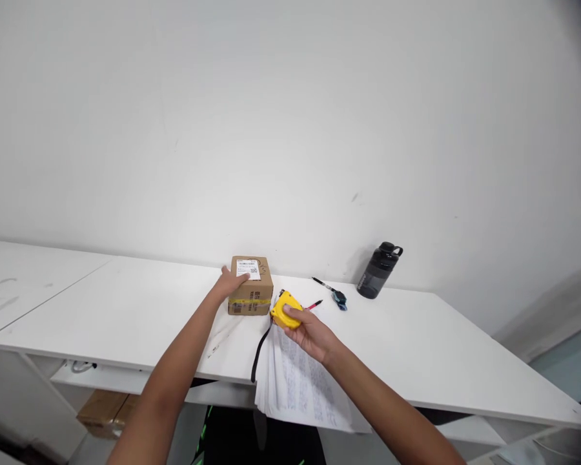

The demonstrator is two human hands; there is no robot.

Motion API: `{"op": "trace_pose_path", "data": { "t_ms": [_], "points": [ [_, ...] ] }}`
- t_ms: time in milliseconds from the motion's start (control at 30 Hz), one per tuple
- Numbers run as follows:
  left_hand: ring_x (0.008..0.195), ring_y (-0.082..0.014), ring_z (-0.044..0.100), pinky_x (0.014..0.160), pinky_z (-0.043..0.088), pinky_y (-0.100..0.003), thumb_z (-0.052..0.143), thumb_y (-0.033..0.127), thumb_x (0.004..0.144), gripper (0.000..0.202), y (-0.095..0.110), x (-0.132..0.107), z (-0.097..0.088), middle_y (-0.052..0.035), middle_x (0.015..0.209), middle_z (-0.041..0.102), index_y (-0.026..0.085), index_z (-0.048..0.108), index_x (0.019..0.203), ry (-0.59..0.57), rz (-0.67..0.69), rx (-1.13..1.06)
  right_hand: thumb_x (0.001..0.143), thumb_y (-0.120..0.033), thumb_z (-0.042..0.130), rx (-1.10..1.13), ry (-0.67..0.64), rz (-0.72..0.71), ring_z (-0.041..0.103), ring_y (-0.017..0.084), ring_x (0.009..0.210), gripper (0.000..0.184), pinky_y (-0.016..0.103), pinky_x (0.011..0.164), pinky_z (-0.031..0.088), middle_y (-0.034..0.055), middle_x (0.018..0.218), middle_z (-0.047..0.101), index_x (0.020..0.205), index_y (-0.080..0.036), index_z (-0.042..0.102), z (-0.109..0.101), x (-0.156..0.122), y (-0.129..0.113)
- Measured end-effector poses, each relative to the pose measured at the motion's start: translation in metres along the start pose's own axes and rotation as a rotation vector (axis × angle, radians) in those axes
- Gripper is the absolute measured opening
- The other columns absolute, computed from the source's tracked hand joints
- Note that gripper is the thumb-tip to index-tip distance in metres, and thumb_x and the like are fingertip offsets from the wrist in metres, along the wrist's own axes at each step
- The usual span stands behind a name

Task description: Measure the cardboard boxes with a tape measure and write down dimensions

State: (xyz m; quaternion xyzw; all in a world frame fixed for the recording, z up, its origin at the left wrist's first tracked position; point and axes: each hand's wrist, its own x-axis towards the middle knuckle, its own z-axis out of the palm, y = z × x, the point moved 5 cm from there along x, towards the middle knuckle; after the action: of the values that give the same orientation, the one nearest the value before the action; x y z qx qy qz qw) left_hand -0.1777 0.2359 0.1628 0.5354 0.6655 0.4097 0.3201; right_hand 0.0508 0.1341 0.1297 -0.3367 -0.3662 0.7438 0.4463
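Head view: on the desk [126, 316], the left hand [227, 283] has its fingers holding the cardboard box [254, 290] by its left side, thumb over the label [252, 265]. Just right of the box, the right hand's [314, 334] fingers grip a yellow tape measure [279, 314]; a dark bottle [376, 274] is well to its right.

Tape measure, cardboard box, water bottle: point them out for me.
Tape measure [286, 301]: head view, on its yellow casing.
Cardboard box [250, 293]: head view, on its front face.
Water bottle [376, 274]: head view, on its dark body.
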Motion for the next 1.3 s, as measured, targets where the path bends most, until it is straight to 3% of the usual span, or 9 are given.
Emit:
{"op": "trace_pose_path", "data": {
  "t_ms": [133, 333, 500, 633, 733, 833, 967, 1067, 1300],
  "points": [
    [0.096, -0.0292, 0.07, 0.075, 0.054, -0.036, 0.068, 0.055, 0.073, 0.059, -0.011, -0.014, 0.007, -0.0178, 0.114, 0.071, 0.013, 0.062, 0.113, -0.245, -0.042, -0.146, 0.069, -0.036, 0.08, -0.246, 0.048, -0.214, 0.066, 0.016, 0.081, 0.048, 0.018, 0.046, 0.047, 0.003, 0.1, 0.066, 0.108, -0.024, 0.055, 0.003, 0.016, -0.028],
    [0.09, -0.0293, 0.071, 0.076, 0.055, -0.037, 0.077, 0.05, 0.062, 0.06, -0.011, -0.054, -0.024, -0.0096, 0.105, 0.075, 0.019, 0.067, 0.112, -0.406, 0.085, -0.17, 0.062, -0.032, 0.078, -0.773, 0.038, -0.417, 0.062, 0.017, 0.083, 0.076, 0.033, 0.071, 0.054, 0.0012, 0.104, 0.059, 0.127, -0.028, 0.039, 0.024, 0.037, -0.071],
    [0.093, -0.0304, 0.07, 0.078, 0.055, -0.039, 0.074, 0.053, 0.065, 0.063, -0.044, -0.094, -0.045, -0.0081, 0.108, 0.074, 0.024, 0.064, 0.12, -0.183, 0.047, -0.111, 0.072, -0.035, 0.073, -1.159, -0.075, -0.491, 0.061, 0.018, 0.082, 0.055, 0.036, 0.075, 0.051, -0.0004, 0.097, 0.061, 0.119, -0.026, 0.046, 0.06, 0.047, -0.071],
    [0.103, -0.0309, 0.068, 0.086, 0.053, -0.039, 0.075, 0.054, 0.067, 0.073, -0.071, -0.114, -0.034, -0.0133, 0.122, 0.067, 0.019, 0.057, 0.129, -0.068, -0.024, -0.226, 0.083, -0.035, 0.065, -1.471, -0.305, -0.677, 0.059, 0.021, 0.101, 0.045, 0.036, 0.089, 0.045, 0.0045, 0.111, 0.062, 0.125, -0.026, 0.054, 0.116, 0.049, -0.053],
    [0.118, -0.0315, 0.06, 0.094, 0.05, -0.04, 0.076, 0.049, 0.07, 0.083, -0.082, -0.119, -0.024, -0.0189, 0.142, 0.052, 0.016, 0.045, 0.14, 0.087, -0.045, -0.379, 0.089, -0.031, 0.058, -1.705, -0.445, -0.691, 0.06, 0.02, 0.092, 0.047, 0.033, 0.081, 0.045, 0.0084, 0.112, 0.058, 0.134, -0.022, 0.049, 0.146, 0.054, -0.03],
    [0.126, -0.0301, 0.055, 0.098, 0.049, -0.039, 0.074, 0.044, 0.075, 0.082, -0.082, -0.121, -0.015, -0.0157, 0.151, 0.041, 0.022, 0.038, 0.145, 0.141, 0.031, -0.509, 0.092, -0.03, 0.055, -1.854, -0.518, -0.692, 0.059, 0.018, 0.081, 0.041, 0.03, 0.073, 0.044, 0.0091, 0.108, 0.054, 0.131, -0.019, 0.05, 0.159, 0.057, -0.016],
    [0.124, -0.03, 0.056, 0.1, 0.049, -0.043, 0.07, 0.039, 0.08, 0.071, -0.08, -0.123, -0.01, -0.0139, 0.146, 0.048, 0.024, 0.042, 0.144, 0.143, 0.068, -0.6, 0.093, -0.03, 0.052, -1.903, -0.543, -0.655, 0.057, 0.019, 0.078, 0.034, 0.031, 0.071, 0.043, 0.0088, 0.105, 0.053, 0.124, -0.018, 0.053, 0.159, 0.053, -0.018],
    [0.138, -0.0331, 0.042, 0.105, 0.046, -0.042, 0.072, 0.035, 0.078, 0.06, -0.078, -0.124, -0.013, -0.0124, 0.158, 0.03, 0.023, 0.054, 0.134, 0.164, 0.036, -0.563, 0.092, -0.029, 0.053, -1.916, -0.541, -0.635, 0.057, 0.019, 0.076, 0.034, 0.031, 0.07, 0.044, 0.0082, 0.102, 0.053, 0.124, -0.019, 0.052, 0.147, 0.045, -0.024],
    [0.144, -0.0325, 0.03, 0.111, 0.041, -0.038, 0.069, 0.039, 0.081, 0.06, -0.074, -0.126, -0.016, -0.0091, 0.162, 0.02, 0.023, 0.054, 0.137, 0.109, 0.031, -0.508, 0.095, -0.035, 0.047, -1.925, -0.427, -0.595, 0.057, 0.019, 0.073, 0.04, 0.032, 0.065, 0.046, 0.008, 0.101, 0.053, 0.134, -0.025, 0.044, 0.087, 0.008, -0.041]
  ]
}}
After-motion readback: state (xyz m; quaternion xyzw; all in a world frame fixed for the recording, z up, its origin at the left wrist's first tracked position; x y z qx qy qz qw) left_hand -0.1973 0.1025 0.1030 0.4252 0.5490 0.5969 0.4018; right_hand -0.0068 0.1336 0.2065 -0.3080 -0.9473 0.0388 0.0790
